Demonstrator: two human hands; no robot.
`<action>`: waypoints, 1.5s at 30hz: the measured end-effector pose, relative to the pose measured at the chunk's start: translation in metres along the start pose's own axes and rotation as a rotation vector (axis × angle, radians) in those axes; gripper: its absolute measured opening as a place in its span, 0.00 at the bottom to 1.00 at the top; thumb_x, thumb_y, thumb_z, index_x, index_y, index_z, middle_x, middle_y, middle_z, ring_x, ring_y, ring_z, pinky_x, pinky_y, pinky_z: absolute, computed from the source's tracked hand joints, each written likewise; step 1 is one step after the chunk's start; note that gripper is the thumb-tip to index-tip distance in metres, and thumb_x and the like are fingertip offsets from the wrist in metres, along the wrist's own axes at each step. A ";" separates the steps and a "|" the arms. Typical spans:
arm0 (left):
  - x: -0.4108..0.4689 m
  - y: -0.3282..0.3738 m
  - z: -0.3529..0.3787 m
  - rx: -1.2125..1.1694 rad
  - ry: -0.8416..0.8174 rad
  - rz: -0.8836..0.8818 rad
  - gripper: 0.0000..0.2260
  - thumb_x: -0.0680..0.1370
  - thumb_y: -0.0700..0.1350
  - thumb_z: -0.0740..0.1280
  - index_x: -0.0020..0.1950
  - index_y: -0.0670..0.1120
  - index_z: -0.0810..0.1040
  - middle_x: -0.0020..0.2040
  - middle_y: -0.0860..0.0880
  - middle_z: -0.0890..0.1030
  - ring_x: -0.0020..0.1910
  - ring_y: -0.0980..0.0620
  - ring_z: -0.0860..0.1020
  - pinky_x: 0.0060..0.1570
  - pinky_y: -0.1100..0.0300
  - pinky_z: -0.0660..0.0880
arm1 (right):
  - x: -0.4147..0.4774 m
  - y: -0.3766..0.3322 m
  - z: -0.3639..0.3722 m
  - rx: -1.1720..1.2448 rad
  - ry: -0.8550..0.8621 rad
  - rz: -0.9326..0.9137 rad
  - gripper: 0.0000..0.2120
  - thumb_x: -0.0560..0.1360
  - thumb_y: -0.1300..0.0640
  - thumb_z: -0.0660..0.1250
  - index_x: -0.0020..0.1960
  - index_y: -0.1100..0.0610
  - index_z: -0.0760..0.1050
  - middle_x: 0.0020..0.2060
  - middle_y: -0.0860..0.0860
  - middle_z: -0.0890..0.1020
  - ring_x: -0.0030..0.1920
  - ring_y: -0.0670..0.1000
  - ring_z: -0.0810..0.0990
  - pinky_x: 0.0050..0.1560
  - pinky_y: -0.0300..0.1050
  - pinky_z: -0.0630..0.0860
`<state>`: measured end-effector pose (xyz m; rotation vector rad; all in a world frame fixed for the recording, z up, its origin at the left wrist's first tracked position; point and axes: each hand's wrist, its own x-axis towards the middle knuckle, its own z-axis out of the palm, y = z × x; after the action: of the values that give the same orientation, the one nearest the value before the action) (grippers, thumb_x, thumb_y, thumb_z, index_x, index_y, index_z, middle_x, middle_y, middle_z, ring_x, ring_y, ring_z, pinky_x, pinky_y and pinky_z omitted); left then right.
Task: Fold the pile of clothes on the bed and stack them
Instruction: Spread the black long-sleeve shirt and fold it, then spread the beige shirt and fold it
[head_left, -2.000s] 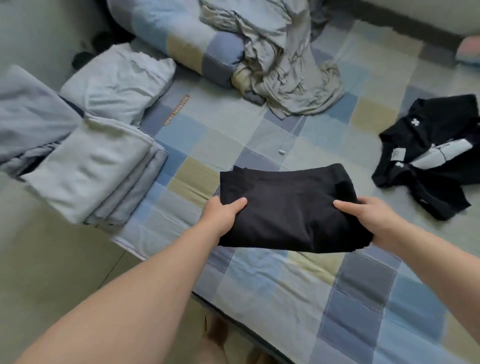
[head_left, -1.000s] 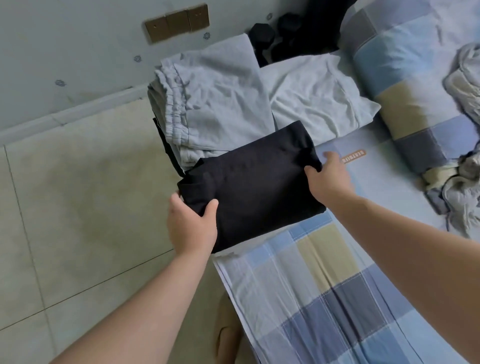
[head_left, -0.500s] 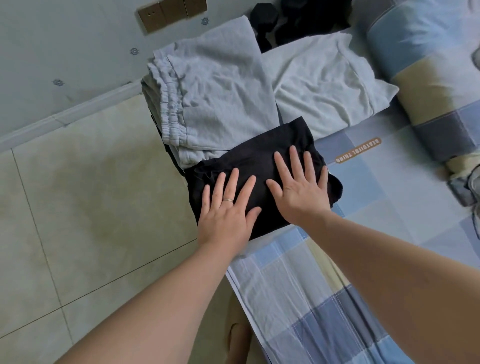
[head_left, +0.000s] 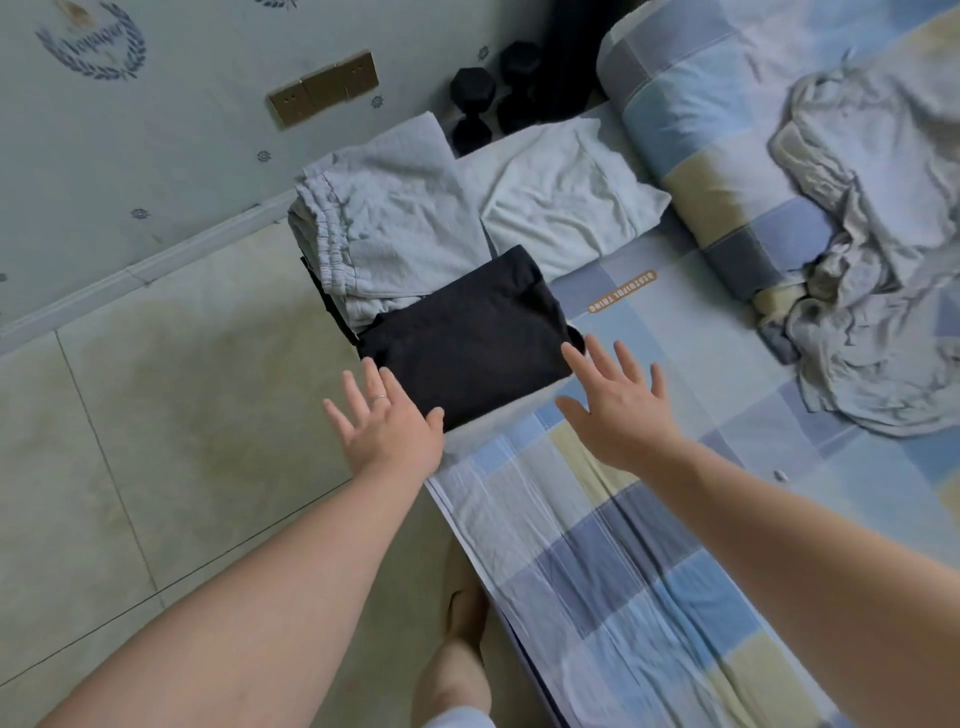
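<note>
A folded black garment lies on a stack at the near corner of the bed. Behind it sit folded light grey trousers and a folded white garment. My left hand hovers at the black garment's near left corner, fingers spread and straight, holding nothing. On the near right side, my right hand is open with fingers apart, just off the garment's edge. A crumpled grey garment lies unfolded at the right.
A rolled checked quilt lies across the bed's far end. Black dumbbells stand on the floor by the wall. Tiled floor runs to the left of the bed, and my foot stands beside the bed's edge.
I carried the folded black garment left onto the stack, pressed it flat with both palms, then lifted both hands off and drew them back toward me.
</note>
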<state>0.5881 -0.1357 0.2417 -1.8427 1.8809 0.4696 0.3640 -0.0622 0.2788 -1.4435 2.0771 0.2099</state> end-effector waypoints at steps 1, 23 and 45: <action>-0.014 0.006 -0.007 -0.025 0.013 0.023 0.37 0.82 0.63 0.53 0.83 0.44 0.44 0.82 0.48 0.38 0.81 0.42 0.37 0.77 0.37 0.39 | -0.020 0.006 -0.006 0.003 0.007 0.013 0.29 0.83 0.40 0.50 0.81 0.40 0.43 0.81 0.46 0.44 0.81 0.54 0.39 0.78 0.64 0.38; -0.415 0.274 -0.064 0.053 0.227 1.116 0.31 0.82 0.64 0.54 0.82 0.60 0.46 0.83 0.52 0.40 0.81 0.47 0.40 0.78 0.43 0.44 | -0.470 0.273 -0.048 0.153 0.420 0.513 0.31 0.83 0.41 0.52 0.81 0.41 0.42 0.81 0.45 0.42 0.81 0.54 0.40 0.77 0.64 0.40; -0.139 0.522 -0.026 0.140 0.136 1.085 0.30 0.81 0.64 0.56 0.81 0.60 0.51 0.83 0.52 0.45 0.81 0.45 0.44 0.77 0.41 0.46 | -0.184 0.438 -0.028 0.293 0.361 0.666 0.32 0.83 0.40 0.51 0.81 0.41 0.38 0.81 0.42 0.40 0.81 0.53 0.39 0.78 0.62 0.42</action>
<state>0.0650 -0.0110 0.2988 -0.6294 2.8064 0.5165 0.0044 0.2472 0.3157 -0.6118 2.6938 -0.1070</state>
